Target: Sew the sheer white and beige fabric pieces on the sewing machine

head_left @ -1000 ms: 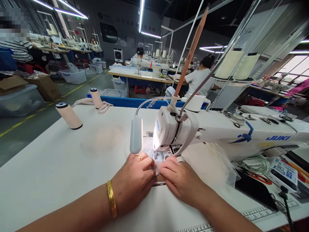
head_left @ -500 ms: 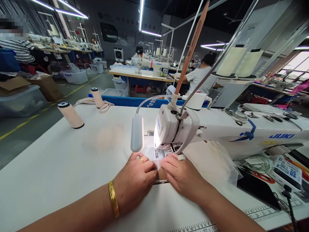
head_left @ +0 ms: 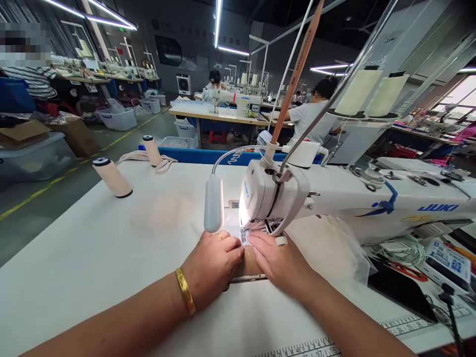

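Observation:
Under the lit head of a white sewing machine (head_left: 260,196), a thin, see-through fabric (head_left: 233,229) lies at the presser foot (head_left: 244,235). My left hand (head_left: 217,260), with a gold ring and bangle, is closed, its curled fingers pinching the fabric just left of the foot. My right hand (head_left: 280,260) lies with fingers stretched out flat, fingertips pressing beside the foot's right side. Between both hands shows a tan surface (head_left: 252,263) with a pale thread across it. The fabric's edges under my fingers are hidden.
A lamp (head_left: 213,206) hangs just above my left hand. Two peach thread cones (head_left: 112,178) stand at the far left. Sheer cloth (head_left: 334,248) lies right of the machine head, near a black flat object (head_left: 399,287) and a coiled cable (head_left: 403,250). Co-workers sit beyond.
My left hand has shifted slightly right and up, nearer the foot. My right fingers have straightened against the foot's side, and more of the tan surface shows between the hands.

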### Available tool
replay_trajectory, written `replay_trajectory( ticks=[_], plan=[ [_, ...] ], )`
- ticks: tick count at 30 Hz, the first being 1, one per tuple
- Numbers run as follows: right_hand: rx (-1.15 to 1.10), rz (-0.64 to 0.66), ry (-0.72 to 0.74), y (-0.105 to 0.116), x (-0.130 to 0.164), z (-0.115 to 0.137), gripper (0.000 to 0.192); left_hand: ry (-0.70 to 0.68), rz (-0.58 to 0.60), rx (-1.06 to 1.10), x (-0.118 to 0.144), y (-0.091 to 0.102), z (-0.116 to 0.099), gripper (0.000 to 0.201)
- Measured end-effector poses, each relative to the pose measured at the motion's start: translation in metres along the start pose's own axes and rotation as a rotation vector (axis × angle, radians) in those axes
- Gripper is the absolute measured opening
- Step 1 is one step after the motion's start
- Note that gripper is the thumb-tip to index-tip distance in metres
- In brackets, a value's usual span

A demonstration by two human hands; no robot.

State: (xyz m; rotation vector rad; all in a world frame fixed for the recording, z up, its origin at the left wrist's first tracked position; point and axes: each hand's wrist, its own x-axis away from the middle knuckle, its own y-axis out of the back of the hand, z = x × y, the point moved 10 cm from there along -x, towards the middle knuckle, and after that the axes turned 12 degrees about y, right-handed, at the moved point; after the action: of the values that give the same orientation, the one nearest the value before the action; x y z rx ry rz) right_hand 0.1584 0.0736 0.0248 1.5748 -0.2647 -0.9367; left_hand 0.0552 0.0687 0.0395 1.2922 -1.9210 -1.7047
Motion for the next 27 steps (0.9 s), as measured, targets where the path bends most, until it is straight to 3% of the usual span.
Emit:
replay_trajectory(
  ticks=[10,27],
  plan=[
    [-0.015,-0.009,-0.026,0.004,-0.005,-0.003,0.036,0.023,0.024,-0.037,-0.001,-0.003,0.006,0.030],
    [-0.039,-0.002,-0.101,0.003,-0.001,-0.008,0.032,0.023,-0.039,-0.057,-0.012,-0.001,0.018,0.029]
  ],
)
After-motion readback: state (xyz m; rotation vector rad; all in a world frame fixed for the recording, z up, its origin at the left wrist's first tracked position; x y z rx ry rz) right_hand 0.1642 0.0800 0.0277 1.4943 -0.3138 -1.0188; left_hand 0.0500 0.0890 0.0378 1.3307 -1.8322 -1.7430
